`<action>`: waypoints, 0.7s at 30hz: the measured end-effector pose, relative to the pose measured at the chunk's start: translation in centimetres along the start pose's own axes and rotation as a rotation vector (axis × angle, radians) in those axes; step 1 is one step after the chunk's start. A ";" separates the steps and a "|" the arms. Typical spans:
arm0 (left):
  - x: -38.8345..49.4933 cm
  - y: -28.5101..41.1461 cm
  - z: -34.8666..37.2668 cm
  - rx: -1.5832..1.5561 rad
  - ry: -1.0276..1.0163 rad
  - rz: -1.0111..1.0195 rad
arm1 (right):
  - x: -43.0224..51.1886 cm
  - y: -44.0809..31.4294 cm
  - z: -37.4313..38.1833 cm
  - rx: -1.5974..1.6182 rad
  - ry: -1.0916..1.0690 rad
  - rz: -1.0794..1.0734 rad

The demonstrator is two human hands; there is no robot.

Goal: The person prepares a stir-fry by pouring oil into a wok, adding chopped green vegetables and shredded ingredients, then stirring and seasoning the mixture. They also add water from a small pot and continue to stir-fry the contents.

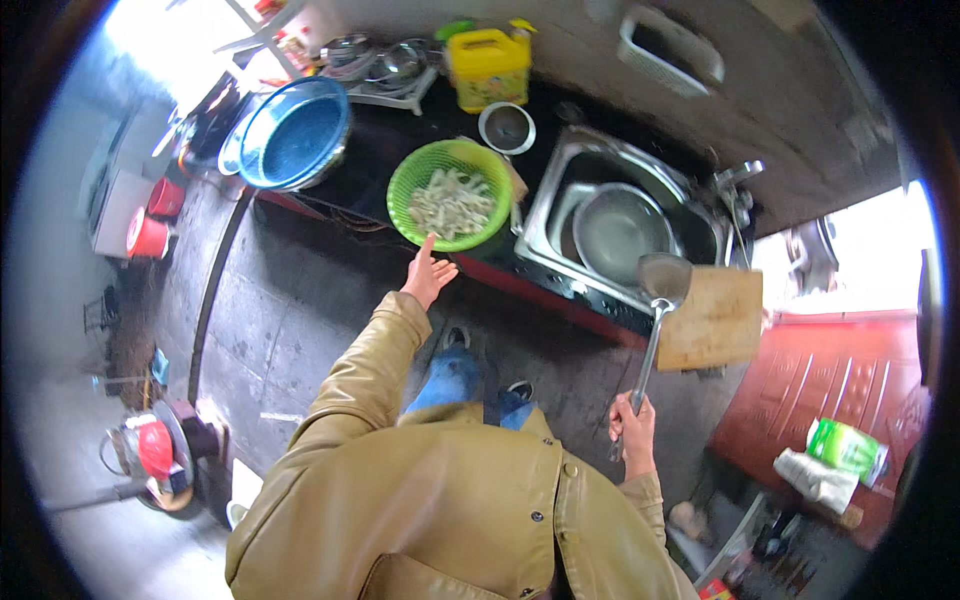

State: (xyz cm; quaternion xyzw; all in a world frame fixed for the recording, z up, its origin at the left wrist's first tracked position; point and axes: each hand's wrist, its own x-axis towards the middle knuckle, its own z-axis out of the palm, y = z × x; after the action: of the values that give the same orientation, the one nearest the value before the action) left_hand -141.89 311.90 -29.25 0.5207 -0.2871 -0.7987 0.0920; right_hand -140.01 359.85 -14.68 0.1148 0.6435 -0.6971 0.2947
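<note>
My right hand [634,431] grips the handle of a metal wok spatula [661,285], its broad blade raised beside the sink. Fingers spread, my left hand [430,277] is at the near rim of a green plastic colander [401,196]; whether it touches the rim I cannot tell. Pale, sliced pieces of food [454,202] lie in the colander, which stands on the black countertop [367,161]. A round metal pan [622,229] sits in the stainless steel sink [551,191], to the right of the colander. Past the spatula's blade is a wooden cutting board [712,319].
Blue basins [296,135] stand at the counter's left. A yellow jug [489,71] and a small bowl [507,129] are behind the colander. The faucet [739,176] rises at the sink's right end. A red table [817,382] with packages stands at the right.
</note>
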 end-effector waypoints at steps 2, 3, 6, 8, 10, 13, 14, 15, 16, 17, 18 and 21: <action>2.8 1.8 -1.1 -0.095 -0.398 0.037 | 1.0 -1.3 3.6 -0.163 -0.043 0.012; 3.8 2.0 -0.8 -0.155 -0.437 0.043 | 1.8 -2.1 5.5 -0.236 -0.092 -0.031; 4.2 2.7 0.3 -0.303 -0.476 0.013 | 3.2 -3.5 11.7 -0.302 -0.176 -0.070; 2.6 4.2 -1.2 -0.213 -0.371 -0.035 | 4.0 -4.4 16.4 -0.290 -0.221 -0.075; -0.3 5.7 -5.2 -0.228 -0.377 -0.071 | 5.2 -5.3 22.2 -0.293 -0.291 -0.174; -3.8 10.3 -15.6 -0.292 -0.339 -0.212 | 6.7 -5.8 33.2 -0.275 -0.326 -0.188; -5.1 11.8 -19.5 -0.309 -0.352 -0.151 | 7.2 -5.8 37.3 -0.272 -0.385 -0.191; -5.8 14.2 -23.3 -0.325 -0.358 -0.101 | 7.9 -5.8 41.7 -0.276 -0.443 -0.205; -6.3 16.4 -26.7 -0.346 -0.310 -0.056 | 8.7 -5.9 45.9 -0.265 -0.503 -0.189; -7.0 18.3 -30.0 -0.362 -0.252 -0.032 | 9.3 -6.0 49.9 -0.244 -0.580 -0.194; -7.7 20.3 -33.3 -0.361 -0.183 0.033 | 9.7 -5.8 53.9 -0.266 -0.642 -0.221; -8.1 27.0 -41.3 -0.472 -0.084 0.250 | 11.5 -5.6 65.6 -0.313 -0.809 -0.202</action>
State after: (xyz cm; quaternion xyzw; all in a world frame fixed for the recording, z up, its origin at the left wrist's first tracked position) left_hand -105.87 278.44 -20.08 0.4119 -0.1586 -0.8468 0.2968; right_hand -137.94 293.55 -6.65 -0.2764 0.5824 -0.6053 0.4669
